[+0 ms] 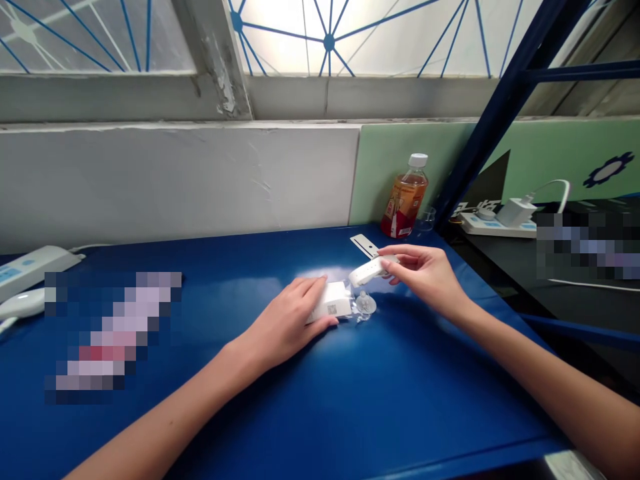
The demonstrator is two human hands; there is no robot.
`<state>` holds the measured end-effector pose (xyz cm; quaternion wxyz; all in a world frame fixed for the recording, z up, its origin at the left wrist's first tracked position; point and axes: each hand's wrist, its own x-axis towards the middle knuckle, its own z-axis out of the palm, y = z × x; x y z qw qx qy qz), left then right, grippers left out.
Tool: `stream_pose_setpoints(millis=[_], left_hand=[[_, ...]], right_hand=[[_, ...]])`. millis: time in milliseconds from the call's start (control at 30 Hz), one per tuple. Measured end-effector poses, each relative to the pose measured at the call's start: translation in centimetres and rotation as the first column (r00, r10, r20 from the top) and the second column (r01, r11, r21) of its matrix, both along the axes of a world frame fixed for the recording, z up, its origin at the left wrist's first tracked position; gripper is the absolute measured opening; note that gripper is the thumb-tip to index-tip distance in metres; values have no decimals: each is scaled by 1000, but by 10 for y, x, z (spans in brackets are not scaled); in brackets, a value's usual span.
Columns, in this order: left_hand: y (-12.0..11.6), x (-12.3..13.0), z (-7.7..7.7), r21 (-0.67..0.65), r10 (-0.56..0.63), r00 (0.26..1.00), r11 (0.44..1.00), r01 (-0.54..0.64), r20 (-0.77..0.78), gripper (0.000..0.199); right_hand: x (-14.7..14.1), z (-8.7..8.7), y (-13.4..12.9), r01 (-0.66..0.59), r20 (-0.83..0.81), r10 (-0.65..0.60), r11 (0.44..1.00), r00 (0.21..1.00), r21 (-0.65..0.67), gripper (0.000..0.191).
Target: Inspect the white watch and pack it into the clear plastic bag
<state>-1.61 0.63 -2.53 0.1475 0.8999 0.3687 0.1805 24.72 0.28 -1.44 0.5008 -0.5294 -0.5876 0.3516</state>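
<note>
On the blue table (320,400), my left hand (295,313) is closed round a small white box (336,300) that lies flat, with clear plastic showing at its right end. A pinch of my right hand (420,270) holds a white curved strap-like item (367,271) just above the table. Touching the plastic, or very near it, is a small clear round piece (366,303). Behind the strap lies a flat white card (364,245) with a dark slot, its near end by my right fingertips.
A drink bottle (405,197) stands at the back right, a clear cup (427,220) beside it. A blurred-out object (115,333) and a white power strip (37,267) are on the left. A blue metal post (500,100) rises at the right.
</note>
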Motion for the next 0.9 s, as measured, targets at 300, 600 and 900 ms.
stream_pose_setpoints(millis=[300, 600, 900], left_hand=[[-1, -2, -8, 70, 29, 1000, 997, -28, -3, 54], [-1, 1, -8, 91, -14, 1000, 996, 13, 12, 46], [2, -4, -5, 51, -26, 999, 998, 24, 33, 48]], right_hand=[[-4, -13, -5, -92, 215, 102, 994, 971, -55, 28], [-7, -15, -12, -268, 789, 108, 961, 605, 74, 26], [14, 0, -3, -595, 880, 112, 775, 461, 213, 29]])
